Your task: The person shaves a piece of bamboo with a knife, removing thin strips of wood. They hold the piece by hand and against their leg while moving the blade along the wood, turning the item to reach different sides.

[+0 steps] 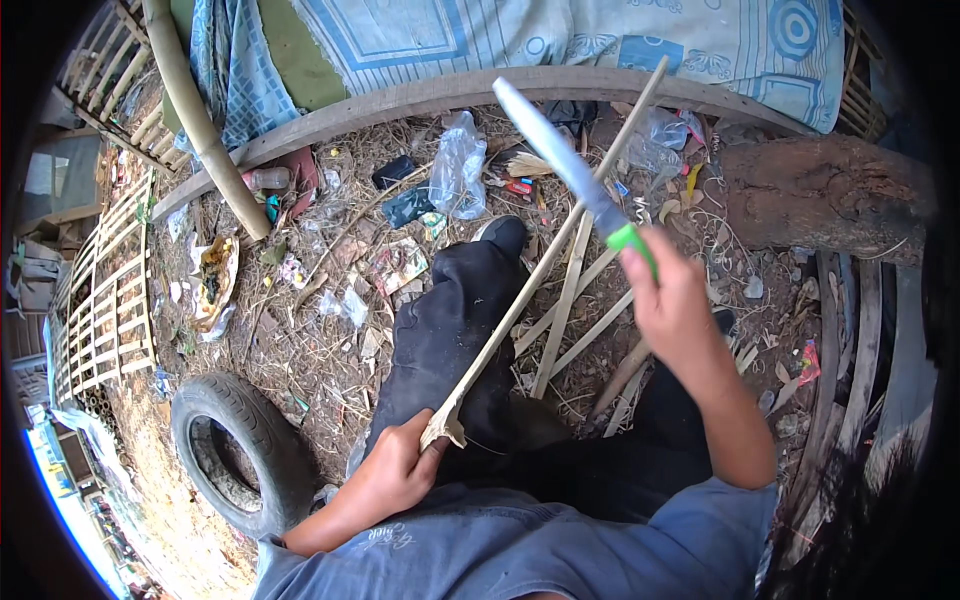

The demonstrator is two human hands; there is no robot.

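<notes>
My left hand, low and close to my body, is closed round the near end of a long, pale split strip, likely bamboo. The strip slants away over my leg to the far right, and its held end looks frayed. In my right hand is a knife with a green handle and a long blade. Its blade points up and to the far left, crossing over the strip in this view; whether the two touch I cannot tell. Several more pale strips lie between my legs.
An old tyre lies at the left, near slatted bamboo panels. A thick log is at the right, with boards below it. Litter and a clear plastic bag cover the ground before a wooden beam and blue patterned cloth.
</notes>
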